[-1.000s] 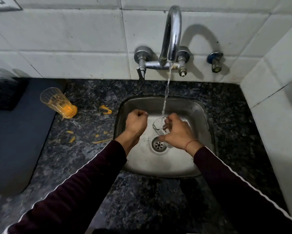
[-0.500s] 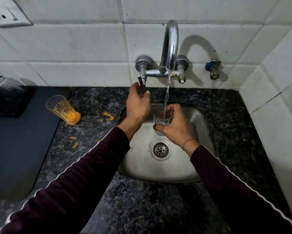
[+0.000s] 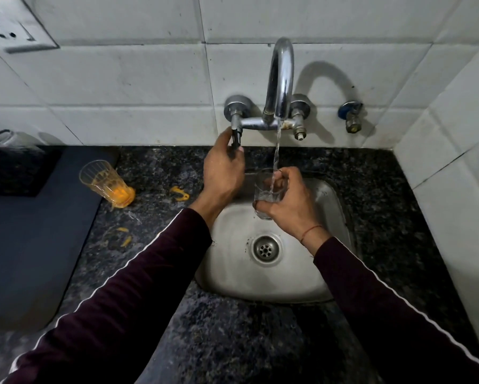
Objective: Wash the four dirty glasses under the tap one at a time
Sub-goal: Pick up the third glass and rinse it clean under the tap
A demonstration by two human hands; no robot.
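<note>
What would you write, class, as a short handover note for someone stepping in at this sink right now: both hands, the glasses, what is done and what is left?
Left hand: grips the tap handle.
Right hand: holds a clear glass upright over the sink, with the running stream falling into it.
Dirty glass: stands on the counter left of the sink, with orange residue inside; orange smears lie around it.
Glass rims show at the far left edge; their count and state cannot be told.
Done: the held glass looks clean and is rinsing.
Left: finish it, set it aside, then wash the orange-stained glass.
</note>
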